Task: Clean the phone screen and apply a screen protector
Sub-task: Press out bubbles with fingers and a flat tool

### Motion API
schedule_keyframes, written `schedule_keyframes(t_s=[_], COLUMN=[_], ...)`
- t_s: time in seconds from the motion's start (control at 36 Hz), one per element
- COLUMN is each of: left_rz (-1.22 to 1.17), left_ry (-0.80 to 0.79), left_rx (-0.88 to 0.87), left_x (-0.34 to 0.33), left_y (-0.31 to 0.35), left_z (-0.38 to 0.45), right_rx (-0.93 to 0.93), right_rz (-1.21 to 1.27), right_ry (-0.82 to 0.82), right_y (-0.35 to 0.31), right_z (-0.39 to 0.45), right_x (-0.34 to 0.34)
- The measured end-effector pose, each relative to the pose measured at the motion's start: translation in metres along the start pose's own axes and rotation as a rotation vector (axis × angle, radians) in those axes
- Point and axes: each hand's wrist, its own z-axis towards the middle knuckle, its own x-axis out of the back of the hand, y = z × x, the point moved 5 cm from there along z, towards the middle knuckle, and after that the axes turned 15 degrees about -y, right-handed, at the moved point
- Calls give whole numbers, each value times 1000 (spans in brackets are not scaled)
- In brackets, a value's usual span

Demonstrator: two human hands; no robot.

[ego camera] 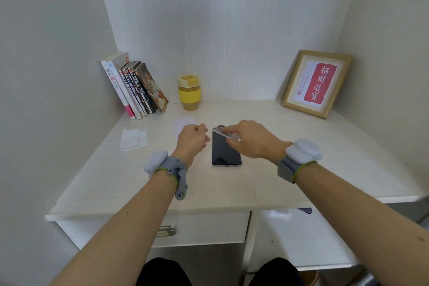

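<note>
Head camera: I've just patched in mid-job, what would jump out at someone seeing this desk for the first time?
The dark phone lies flat at the desk's centre, the right hand holding a thin clear sheet, likely the screen protector, at its far end, tilted up there. The left hand hovers curled just left of it. Behind stand a yellow cup, leaning books at the left and a gold-framed red picture at the right.

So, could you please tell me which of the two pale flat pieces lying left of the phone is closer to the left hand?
The faint translucent sheet, just beyond the left hand; the whiter, creased paper lies farther left, near the books.
</note>
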Motion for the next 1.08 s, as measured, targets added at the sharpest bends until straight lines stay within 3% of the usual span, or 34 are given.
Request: schedule_keyframes(t_s=[0.08,0.19,0.36,0.83,1.08], left_rz=[396,516,553,636,677], left_ry=[-14,-98,-106,-270,-306], left_rx=[54,113,71,5,23], left_x=[0,-10,-14,-11,-10], left_y=[-12,-28,-29,-21,-19], left_z=[-3,-5,-4,1,3], right_rx=[-91,-143,-236,-272,-299], right_rz=[-42,-48,-51,-108,16], right_ry=[-91,-152,-186,-219,-263], right_y=[5,-3,-6,-13,-15], right_z=[5,14,41,81,67], right_x=[-17,-34,-47,-29,-23])
